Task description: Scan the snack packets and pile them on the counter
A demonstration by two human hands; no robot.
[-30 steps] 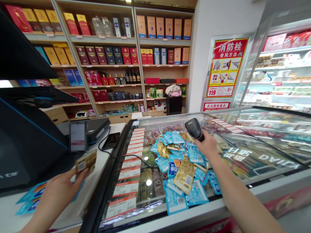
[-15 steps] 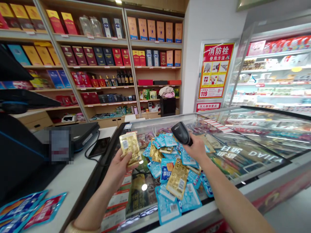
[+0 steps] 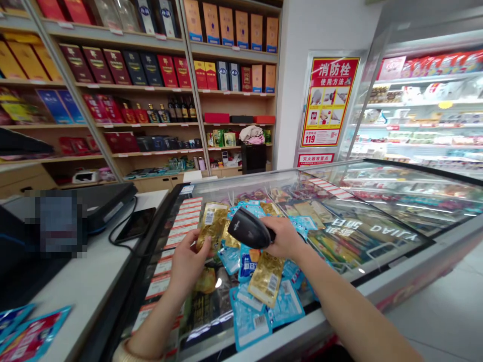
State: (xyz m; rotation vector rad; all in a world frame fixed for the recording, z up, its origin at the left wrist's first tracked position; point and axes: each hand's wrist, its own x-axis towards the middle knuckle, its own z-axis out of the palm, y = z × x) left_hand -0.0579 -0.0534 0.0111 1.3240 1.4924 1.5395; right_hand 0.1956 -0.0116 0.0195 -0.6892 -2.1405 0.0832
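Between the thumb and fingers of my left hand (image 3: 192, 259) is a gold snack packet (image 3: 212, 223), its barcode near the top. My right hand (image 3: 285, 239) is wrapped round a black handheld barcode scanner (image 3: 249, 229), whose head points left toward that packet. Below both hands, a loose heap of blue packets (image 3: 251, 322) and gold packets lies on the glass lid of a chest freezer (image 3: 206, 337). One gold packet (image 3: 266, 278) rests on top with its barcode up. The scanner and right hand hide part of the heap.
At left, a white counter (image 3: 90, 281) holds a dark device, a phone (image 3: 136, 224) with a cable, and red and blue packets (image 3: 35, 334). Shelves of boxes (image 3: 136, 70) stand behind. A lit display fridge (image 3: 426, 115) is at the right, beyond a red wall poster (image 3: 330, 103).
The scanner has moved left and down, and its head now sits close to the gold packet. My left hand has shifted slightly right, still holding the packet. The camera view has turned.
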